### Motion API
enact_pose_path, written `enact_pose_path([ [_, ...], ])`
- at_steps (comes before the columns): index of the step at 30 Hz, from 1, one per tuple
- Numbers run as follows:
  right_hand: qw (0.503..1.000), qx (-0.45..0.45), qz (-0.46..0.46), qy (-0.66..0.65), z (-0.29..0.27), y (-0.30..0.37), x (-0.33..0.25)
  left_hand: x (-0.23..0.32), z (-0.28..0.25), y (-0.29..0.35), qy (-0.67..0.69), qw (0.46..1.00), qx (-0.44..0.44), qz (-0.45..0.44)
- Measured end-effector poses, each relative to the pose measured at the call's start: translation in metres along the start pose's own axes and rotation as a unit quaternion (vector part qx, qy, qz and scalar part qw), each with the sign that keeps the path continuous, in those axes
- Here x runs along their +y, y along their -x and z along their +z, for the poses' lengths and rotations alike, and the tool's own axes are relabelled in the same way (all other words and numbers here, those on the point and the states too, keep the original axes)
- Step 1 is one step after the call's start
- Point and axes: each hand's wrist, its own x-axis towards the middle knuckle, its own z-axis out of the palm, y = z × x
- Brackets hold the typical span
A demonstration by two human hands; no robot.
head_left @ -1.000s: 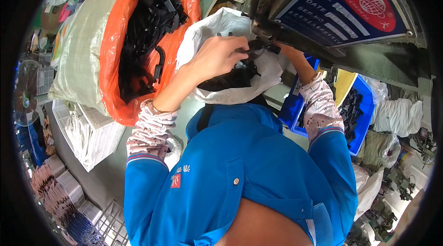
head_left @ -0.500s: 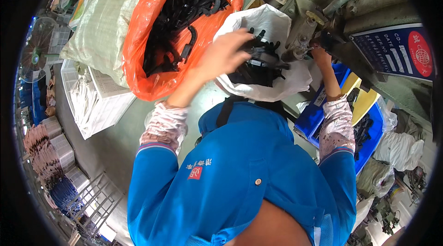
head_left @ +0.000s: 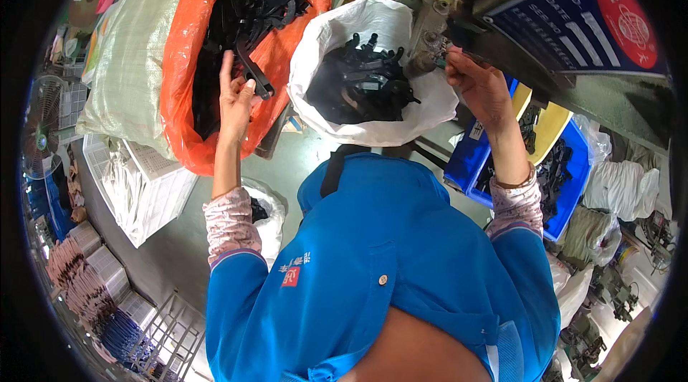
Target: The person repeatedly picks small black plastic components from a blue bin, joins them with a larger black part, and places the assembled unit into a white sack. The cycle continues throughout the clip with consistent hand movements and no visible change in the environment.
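Left hand (head_left: 236,106): index finger extended, thumb apart and beside a curved black part (head_left: 254,74), firm hold or not cannot be told; part at the right inner edge of the orange-lined sack (head_left: 178,95); hand shifted here from the left rim of the white bag (head_left: 369,137) half a second ago, so handling has passed to the sack. White bag: many black pieces (head_left: 365,84). Right hand (head_left: 479,88): fingers bent inward beside the machine (head_left: 432,27), contents hidden, left of the blue bin (head_left: 582,156).
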Motion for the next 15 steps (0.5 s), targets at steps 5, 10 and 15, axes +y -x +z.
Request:
enact_pose_path([
  [5, 1.000, -0.003, -0.011, 0.029, 0.015, -0.006, -0.004, 0.010, 0.037, 0.027, 0.226, 0.968, -0.101, -0.030],
  [10, 0.997, 0.004, 0.064, 0.037, 0.009, -0.002, -0.004, 0.022, 0.083, 0.058, 0.179, 0.971, -0.158, -0.023],
  [15, 0.994, 0.088, -0.038, 0.050, 0.001, 0.065, 0.021, 0.014, 0.115, 0.081, 0.048, 0.983, -0.159, -0.074],
])
